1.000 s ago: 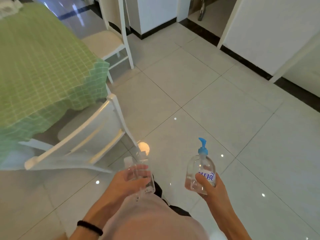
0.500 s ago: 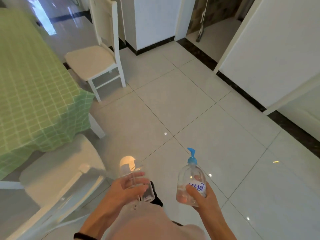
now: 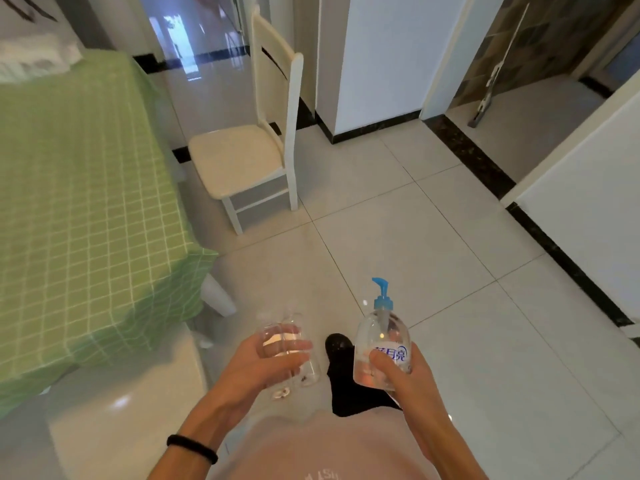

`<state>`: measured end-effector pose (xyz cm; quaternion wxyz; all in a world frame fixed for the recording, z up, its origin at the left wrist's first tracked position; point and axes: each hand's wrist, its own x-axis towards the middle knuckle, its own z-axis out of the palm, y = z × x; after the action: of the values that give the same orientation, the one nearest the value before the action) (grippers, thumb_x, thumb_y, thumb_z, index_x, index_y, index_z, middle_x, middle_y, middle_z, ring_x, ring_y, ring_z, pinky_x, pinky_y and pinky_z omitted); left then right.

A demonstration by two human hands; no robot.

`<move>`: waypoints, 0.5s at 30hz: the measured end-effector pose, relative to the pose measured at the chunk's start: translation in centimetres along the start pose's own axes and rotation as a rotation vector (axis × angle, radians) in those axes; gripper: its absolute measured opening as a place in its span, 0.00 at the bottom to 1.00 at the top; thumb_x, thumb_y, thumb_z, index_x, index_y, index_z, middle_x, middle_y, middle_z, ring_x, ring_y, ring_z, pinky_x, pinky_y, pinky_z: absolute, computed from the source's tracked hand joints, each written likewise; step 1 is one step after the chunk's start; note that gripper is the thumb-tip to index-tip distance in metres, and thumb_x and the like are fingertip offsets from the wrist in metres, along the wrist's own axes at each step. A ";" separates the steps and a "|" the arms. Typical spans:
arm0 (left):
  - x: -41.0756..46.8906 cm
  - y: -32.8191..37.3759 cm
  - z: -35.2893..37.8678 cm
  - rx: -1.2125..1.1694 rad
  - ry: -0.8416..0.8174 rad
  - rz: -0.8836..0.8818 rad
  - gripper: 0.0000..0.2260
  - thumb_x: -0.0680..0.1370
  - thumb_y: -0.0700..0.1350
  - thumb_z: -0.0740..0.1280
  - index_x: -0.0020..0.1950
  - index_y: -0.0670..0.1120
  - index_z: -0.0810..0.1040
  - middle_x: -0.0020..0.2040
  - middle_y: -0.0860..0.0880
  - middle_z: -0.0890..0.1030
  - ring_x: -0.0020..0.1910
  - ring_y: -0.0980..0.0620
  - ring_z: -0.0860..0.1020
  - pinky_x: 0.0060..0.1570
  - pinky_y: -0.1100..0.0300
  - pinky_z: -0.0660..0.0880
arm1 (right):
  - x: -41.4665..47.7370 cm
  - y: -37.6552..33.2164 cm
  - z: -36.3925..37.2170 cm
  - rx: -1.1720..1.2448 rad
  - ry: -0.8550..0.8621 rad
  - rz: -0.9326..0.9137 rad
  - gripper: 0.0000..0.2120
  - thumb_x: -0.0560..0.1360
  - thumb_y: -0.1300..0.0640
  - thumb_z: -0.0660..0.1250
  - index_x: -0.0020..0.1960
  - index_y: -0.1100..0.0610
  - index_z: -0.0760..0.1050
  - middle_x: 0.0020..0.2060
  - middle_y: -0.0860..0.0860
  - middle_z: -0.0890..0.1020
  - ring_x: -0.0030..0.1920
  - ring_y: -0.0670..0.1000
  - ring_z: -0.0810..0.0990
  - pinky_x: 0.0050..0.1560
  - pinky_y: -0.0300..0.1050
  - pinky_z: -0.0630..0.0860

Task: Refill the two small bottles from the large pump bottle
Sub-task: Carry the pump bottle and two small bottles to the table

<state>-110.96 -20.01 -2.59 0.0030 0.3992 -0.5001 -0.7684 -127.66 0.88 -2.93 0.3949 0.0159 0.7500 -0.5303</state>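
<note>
Just right of the green checked tablecloth [image 3: 86, 209], over pale floor tiles [image 3: 415, 237], the left hand [image 3: 270, 365] curls its fingers round two small clear plastic bottles [image 3: 308, 370] bunched together. The right hand [image 3: 408, 379] wraps the lower body of the large clear bottle with a blue pump [image 3: 379, 332], which is upright and near them. Two slick bottles in one grip look risky: one could slip and drop before reaching the tablecloth.

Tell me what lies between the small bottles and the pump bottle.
Head view: nothing is held between small bottles and pump bottle; through the gap shows a black-clad foot on the floor.
</note>
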 end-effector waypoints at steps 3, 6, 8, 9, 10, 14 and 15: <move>3.5 2.6 -0.2 -0.078 0.100 -0.029 0.27 0.64 0.46 0.85 0.61 0.49 0.83 0.58 0.43 0.88 0.58 0.45 0.87 0.52 0.55 0.83 | 5.9 -4.5 0.4 -0.027 -0.041 0.024 0.15 0.76 0.52 0.78 0.60 0.45 0.77 0.49 0.48 0.87 0.50 0.50 0.88 0.48 0.45 0.84; 6.0 5.9 -0.8 -0.145 0.183 -0.030 0.30 0.64 0.43 0.86 0.63 0.46 0.82 0.57 0.44 0.88 0.57 0.46 0.87 0.49 0.56 0.84 | 11.6 -9.5 1.4 -0.102 -0.130 0.013 0.16 0.77 0.56 0.78 0.61 0.47 0.77 0.50 0.51 0.87 0.50 0.51 0.87 0.45 0.44 0.84; 7.6 7.9 -1.7 -0.200 0.262 -0.016 0.30 0.64 0.40 0.86 0.64 0.44 0.81 0.56 0.43 0.88 0.56 0.45 0.88 0.48 0.55 0.84 | 15.6 -13.0 2.4 -0.149 -0.192 -0.003 0.17 0.77 0.56 0.78 0.63 0.49 0.77 0.53 0.55 0.86 0.53 0.55 0.86 0.51 0.51 0.84; 8.3 8.8 -2.1 -0.229 0.301 -0.016 0.31 0.64 0.39 0.86 0.64 0.43 0.81 0.56 0.42 0.88 0.56 0.44 0.87 0.50 0.54 0.83 | 17.3 -14.3 3.1 -0.184 -0.222 -0.007 0.18 0.77 0.56 0.78 0.64 0.51 0.77 0.54 0.56 0.85 0.54 0.57 0.86 0.53 0.53 0.84; 8.7 9.6 -2.6 -0.260 0.330 -0.012 0.32 0.63 0.38 0.86 0.64 0.43 0.81 0.56 0.42 0.88 0.56 0.43 0.87 0.51 0.52 0.82 | 18.7 -15.8 4.0 -0.208 -0.248 -0.010 0.18 0.78 0.57 0.78 0.65 0.52 0.76 0.54 0.56 0.85 0.54 0.58 0.86 0.53 0.53 0.85; 11.5 12.9 -5.4 -0.363 0.423 0.014 0.33 0.61 0.40 0.86 0.64 0.43 0.81 0.56 0.41 0.88 0.56 0.43 0.87 0.52 0.51 0.83 | 24.3 -21.4 9.0 -0.232 -0.362 -0.062 0.22 0.78 0.58 0.78 0.66 0.43 0.75 0.53 0.54 0.86 0.50 0.53 0.89 0.43 0.46 0.87; 12.5 13.5 -6.3 -0.384 0.444 0.016 0.32 0.63 0.36 0.86 0.64 0.43 0.81 0.55 0.41 0.88 0.55 0.44 0.88 0.50 0.52 0.84 | 25.5 -22.5 10.4 -0.257 -0.389 -0.083 0.24 0.76 0.55 0.80 0.67 0.42 0.75 0.53 0.54 0.85 0.51 0.55 0.88 0.48 0.52 0.88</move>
<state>-120.97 -36.63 -0.91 0.1940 0.5456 -0.3359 -0.7429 -149.14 -27.42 -2.19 0.5085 -0.1679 0.7212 -0.4395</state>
